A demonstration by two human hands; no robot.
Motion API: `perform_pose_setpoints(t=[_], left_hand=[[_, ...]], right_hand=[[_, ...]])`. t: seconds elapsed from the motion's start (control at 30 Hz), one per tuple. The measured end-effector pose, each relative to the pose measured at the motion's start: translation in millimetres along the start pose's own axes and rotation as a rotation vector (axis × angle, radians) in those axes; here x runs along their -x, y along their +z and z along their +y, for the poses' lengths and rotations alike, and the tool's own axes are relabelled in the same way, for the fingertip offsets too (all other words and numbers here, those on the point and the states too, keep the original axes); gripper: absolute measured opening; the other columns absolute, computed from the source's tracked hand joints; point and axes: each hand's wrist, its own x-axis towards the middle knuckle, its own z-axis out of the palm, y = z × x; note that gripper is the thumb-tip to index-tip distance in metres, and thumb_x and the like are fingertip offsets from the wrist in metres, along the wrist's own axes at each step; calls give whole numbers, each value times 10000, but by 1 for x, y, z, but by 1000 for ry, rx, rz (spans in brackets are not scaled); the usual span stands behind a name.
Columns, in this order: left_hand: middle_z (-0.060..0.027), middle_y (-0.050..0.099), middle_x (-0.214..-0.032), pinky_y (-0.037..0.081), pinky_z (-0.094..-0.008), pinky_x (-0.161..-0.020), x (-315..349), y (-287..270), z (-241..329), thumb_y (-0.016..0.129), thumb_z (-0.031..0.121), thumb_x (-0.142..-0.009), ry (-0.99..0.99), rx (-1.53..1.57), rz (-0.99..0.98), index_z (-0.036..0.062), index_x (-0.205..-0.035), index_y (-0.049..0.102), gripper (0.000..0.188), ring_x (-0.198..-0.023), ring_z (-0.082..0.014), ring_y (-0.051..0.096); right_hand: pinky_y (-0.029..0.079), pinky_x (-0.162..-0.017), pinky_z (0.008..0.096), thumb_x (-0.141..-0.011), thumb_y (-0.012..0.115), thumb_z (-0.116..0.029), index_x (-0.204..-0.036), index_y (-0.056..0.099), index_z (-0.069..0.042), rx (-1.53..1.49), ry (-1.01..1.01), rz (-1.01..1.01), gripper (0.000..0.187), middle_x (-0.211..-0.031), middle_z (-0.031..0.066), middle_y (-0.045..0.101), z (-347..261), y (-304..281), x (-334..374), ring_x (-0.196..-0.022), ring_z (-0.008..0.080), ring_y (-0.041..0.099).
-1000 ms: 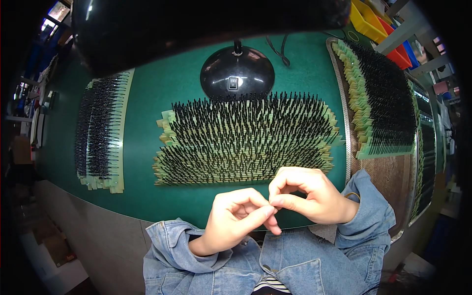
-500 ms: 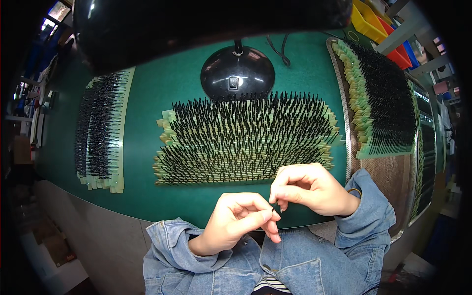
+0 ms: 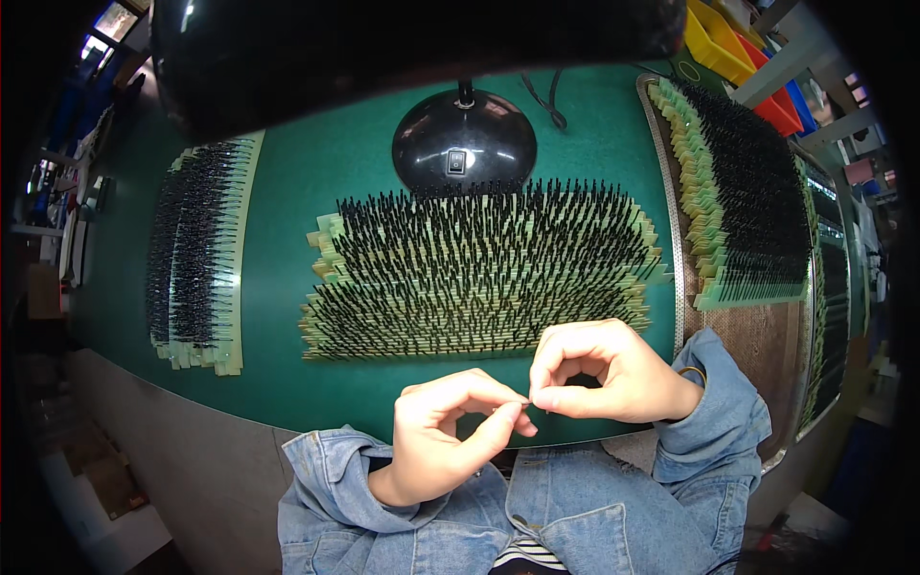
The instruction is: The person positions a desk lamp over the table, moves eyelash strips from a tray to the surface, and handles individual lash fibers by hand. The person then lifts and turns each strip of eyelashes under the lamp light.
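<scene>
Above the near table edge, my left hand (image 3: 441,436) and my right hand (image 3: 613,379) meet fingertip to fingertip. Both are closed in a pinch at a tiny thin dark piece (image 3: 525,402), mostly hidden by the fingers, so its kind is unclear. Just beyond the hands lies a wide block of pale green strips (image 3: 331,240), packed side by side, with rows of thin black pins (image 3: 479,259) standing up from them. My right hand is close to the block's near right edge; neither hand appears to hold the strips.
A black lamp base (image 3: 465,144) with a switch stands behind the block, its dark shade (image 3: 412,48) overhead. More pinned strips (image 3: 206,259) lie at left. A metal-rimmed tray (image 3: 752,355) at right carries another stack (image 3: 747,192). Yellow (image 3: 719,43) and red (image 3: 781,105) bins stand far right.
My left hand has turned and risen slightly, its thumb and forefinger now meeting my right fingertips. My right fingers have drawn into a rounder pinch. The strip blocks look unmoved.
</scene>
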Motion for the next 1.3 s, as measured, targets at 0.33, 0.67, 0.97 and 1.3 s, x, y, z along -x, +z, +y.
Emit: perform_pose_setpoints(t=[0.33, 0.67, 0.97, 1.3], left_hand=[[-108, 601, -712, 486, -218, -594, -3, -2, 1, 582, -51, -722, 222, -279, 24, -49, -773, 595, 53, -627, -138, 605], [-96, 598, -738, 492, -227, -619, -2, -3, -2, 542, -61, -744, 7, -7, -9, -58, -796, 572, 60, -685, -151, 622], [-90, 595, -758, 498, -232, -634, -2, -6, -5, 527, -54, -771, -55, 100, -18, -56, -784, 564, 39, -694, -151, 620], [-129, 602, -760, 509, -267, -659, -3, -10, -6, 511, -24, -805, -120, 139, -77, -73, -858, 540, 77, -701, -177, 621]], right_hand=[[450, -608, 204, -776, 603, -82, -844, 581, -7, 253, -197, 28, 104, -776, 32, 580, 5, 2, 0, -684, 69, 551], [466, -608, 223, -772, 603, -86, -842, 591, -9, 280, -236, 72, 106, -776, 48, 580, 2, 2, -1, -702, 107, 569], [458, -567, 233, -758, 608, -98, -821, 601, -10, 461, -332, 113, 109, -760, 59, 572, 5, 2, -3, -684, 131, 565], [457, -567, 231, -760, 607, -100, -826, 603, -11, 435, -314, 116, 112, -751, 58, 573, 6, 3, -3, -672, 127, 563]])
